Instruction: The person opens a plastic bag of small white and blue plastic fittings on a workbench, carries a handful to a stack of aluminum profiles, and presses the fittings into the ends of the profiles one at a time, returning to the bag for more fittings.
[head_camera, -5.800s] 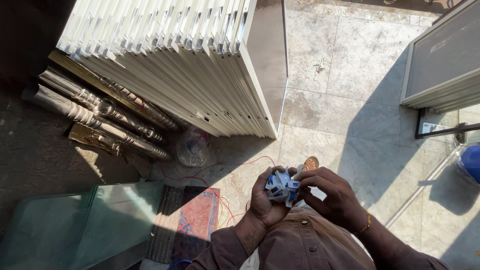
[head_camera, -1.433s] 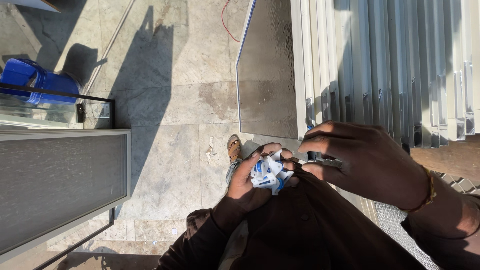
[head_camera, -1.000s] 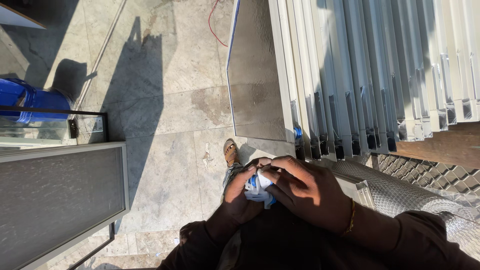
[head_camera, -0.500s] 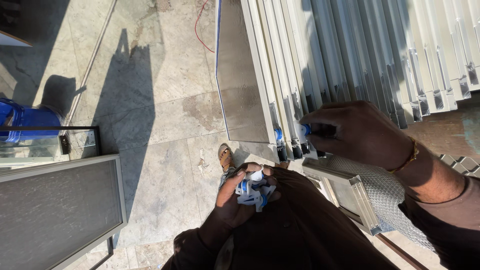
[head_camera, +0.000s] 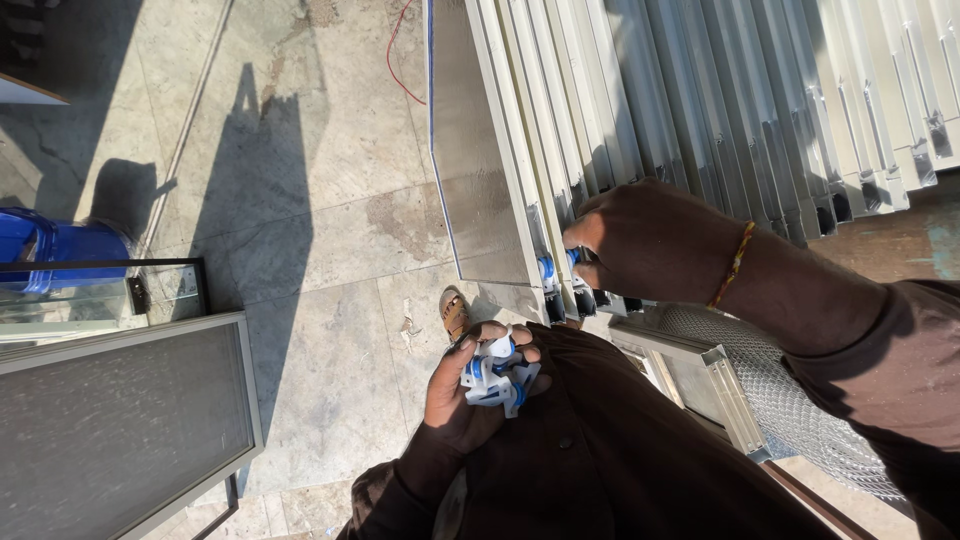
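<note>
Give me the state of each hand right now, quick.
Left hand: closed in a grip around a bunch of small white-and-blue plastic pieces.
Right hand: fingers pinched on a small blue piece at the end of a white frame.

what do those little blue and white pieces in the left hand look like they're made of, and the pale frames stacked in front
The small blue and white pieces bunched in the left hand look like moulded plastic: smooth, bright, evenly coloured. The stacked pale frames look like painted or coated metal, probably aluminium: thin straight hollow-ended channels with a slight sheen. The right hand presses one blue piece into a frame end.
</note>
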